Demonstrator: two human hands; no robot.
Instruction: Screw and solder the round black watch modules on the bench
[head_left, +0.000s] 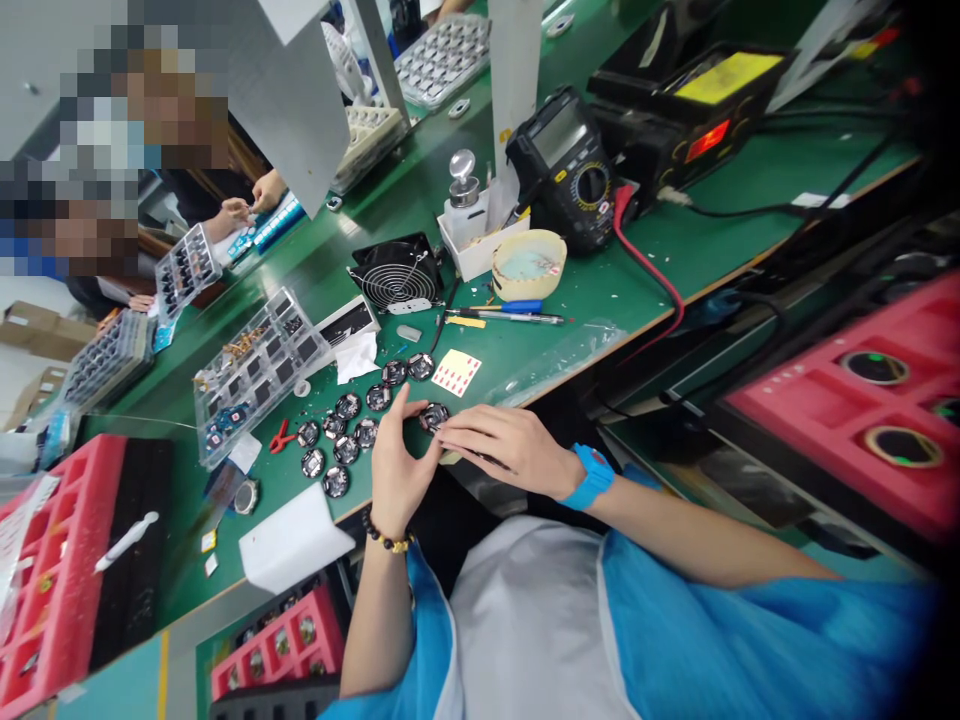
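Observation:
A small round black module (pixel 433 417) is held at the table's front edge between both hands. My left hand (pixel 401 455), with a beaded bracelet at the wrist, has its thumb and index finger around the module's left side. My right hand (pixel 510 445), wearing a blue wristband, closes its fingertips on the module's right side. Several similar round modules (pixel 346 449) lie on the green table just left of my left hand. A card with red marks (pixel 457 372) lies beyond the held module. A red clip (pixel 282 437) sits left of the modules.
Behind stand a black fan (pixel 397 275), a yellowish bowl (pixel 529 264) and a multimeter (pixel 566 170). A clear compartment tray (pixel 259 370) is at left. Red foam trays (pixel 60 560) flank both sides. Other people sit across the table (pixel 420 150).

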